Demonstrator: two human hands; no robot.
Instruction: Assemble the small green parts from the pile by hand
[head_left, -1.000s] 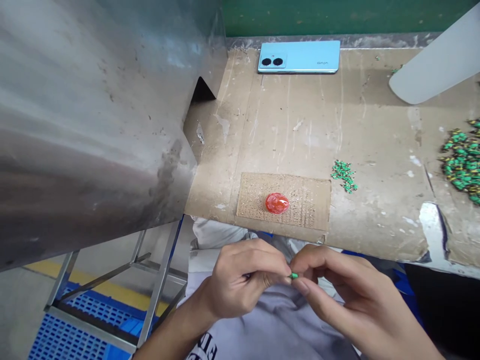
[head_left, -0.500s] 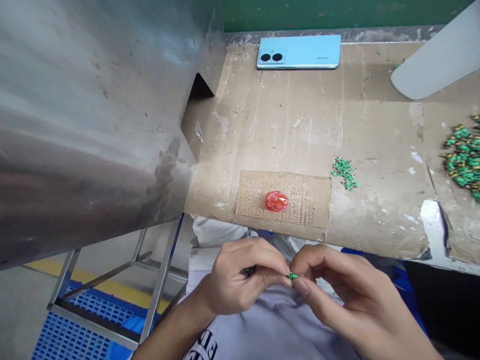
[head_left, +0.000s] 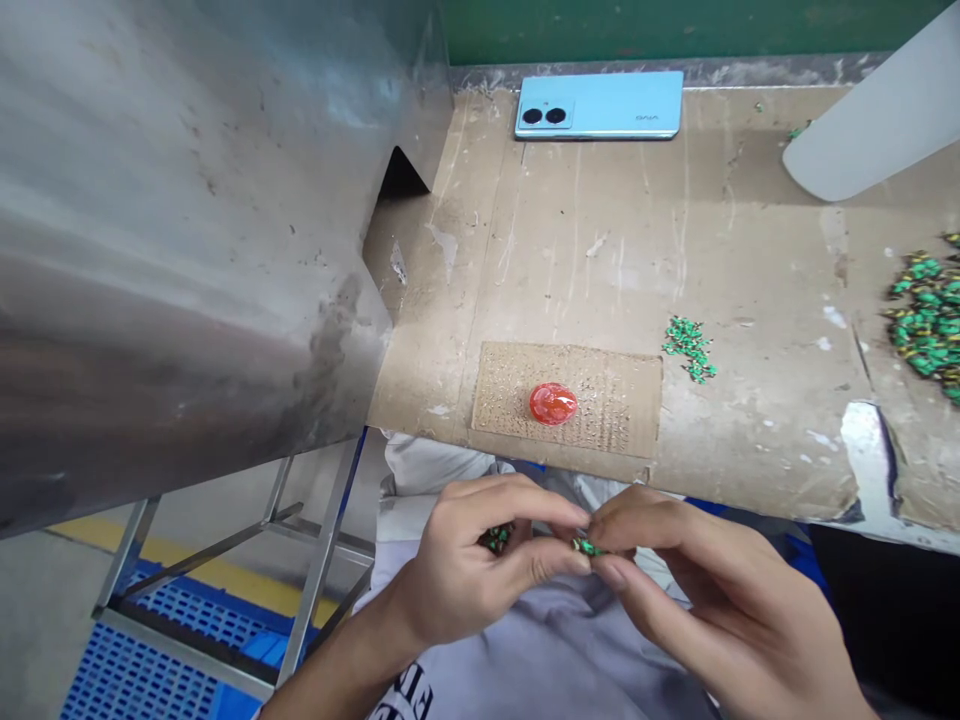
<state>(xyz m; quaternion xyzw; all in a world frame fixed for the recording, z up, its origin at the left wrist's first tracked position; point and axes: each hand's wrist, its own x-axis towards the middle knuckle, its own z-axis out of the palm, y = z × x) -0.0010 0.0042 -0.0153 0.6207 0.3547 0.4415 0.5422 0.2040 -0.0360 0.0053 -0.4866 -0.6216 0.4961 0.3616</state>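
My left hand (head_left: pixel 487 560) and my right hand (head_left: pixel 697 580) meet fingertip to fingertip over my lap, just off the table's front edge. Between their thumbs and forefingers sits a tiny green piece (head_left: pixel 585 547), pinched from both sides and partly covered. More small green pieces (head_left: pixel 496 538) are tucked in the curled palm of my left hand. Beyond the hands, a glossy red oval lump (head_left: pixel 553 403) rests on a cardboard strip (head_left: pixel 637 400). A small cluster of green pieces (head_left: pixel 688 348) lies right of that strip.
A larger heap of green and gold pieces (head_left: pixel 930 315) lies at the right. At the back are a light blue phone (head_left: pixel 600 105) and a white cylinder (head_left: pixel 877 110). A metal housing (head_left: pixel 187 250) walls the left side, with a metal-framed stand (head_left: pixel 322 560) below.
The fingertips have shifted slightly around the green piece, and more of it shows. My left palm has opened a little, revealing more of the pieces inside.
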